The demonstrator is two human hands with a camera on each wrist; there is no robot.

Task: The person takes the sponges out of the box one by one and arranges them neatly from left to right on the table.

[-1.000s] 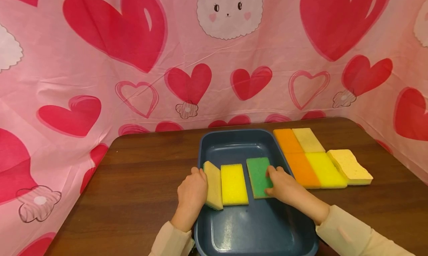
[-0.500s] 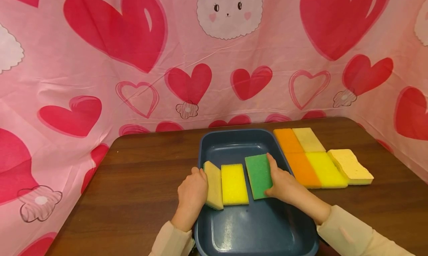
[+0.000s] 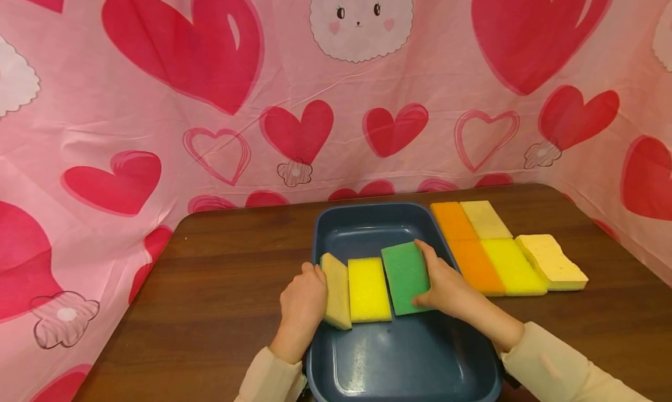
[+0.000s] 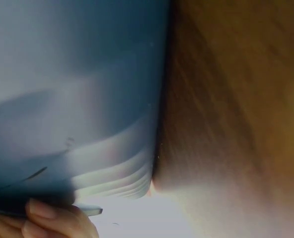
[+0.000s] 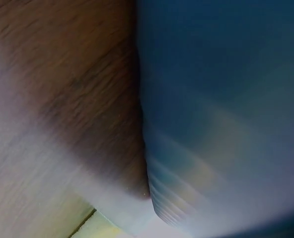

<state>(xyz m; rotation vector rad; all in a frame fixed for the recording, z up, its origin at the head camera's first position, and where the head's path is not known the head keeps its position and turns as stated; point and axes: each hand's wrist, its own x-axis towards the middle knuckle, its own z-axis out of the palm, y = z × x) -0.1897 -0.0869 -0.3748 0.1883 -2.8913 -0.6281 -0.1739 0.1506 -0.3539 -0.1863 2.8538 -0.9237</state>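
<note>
In the head view, a dark blue tray (image 3: 399, 367) carries three sponges. My right hand (image 3: 441, 282) grips a green-topped sponge (image 3: 404, 279) by its right side, thumb at the near corner, a finger at the far one. It sits slightly askew, its left edge close to a bright yellow sponge (image 3: 370, 290) lying flat in the middle. At the tray's left wall my left hand (image 3: 303, 297) holds a pale yellow sponge (image 3: 336, 291), which stands tilted with a sliver of green on its outer side. Curled fingertips (image 4: 45, 210) show beside the tray's rim in the left wrist view.
To the tray's right lie two orange sponges (image 3: 475, 268), a pale yellow one (image 3: 485, 220), a bright yellow one (image 3: 513, 266) and a wavy-edged light yellow one (image 3: 551, 262). They rest on a brown wooden table (image 3: 231, 273). A pink heart-patterned cloth (image 3: 346, 139) hangs behind.
My right hand has taken a wider hold of the green-topped sponge, raised and turned it a little, and shifted it left toward the middle sponge. My left hand has stayed still.
</note>
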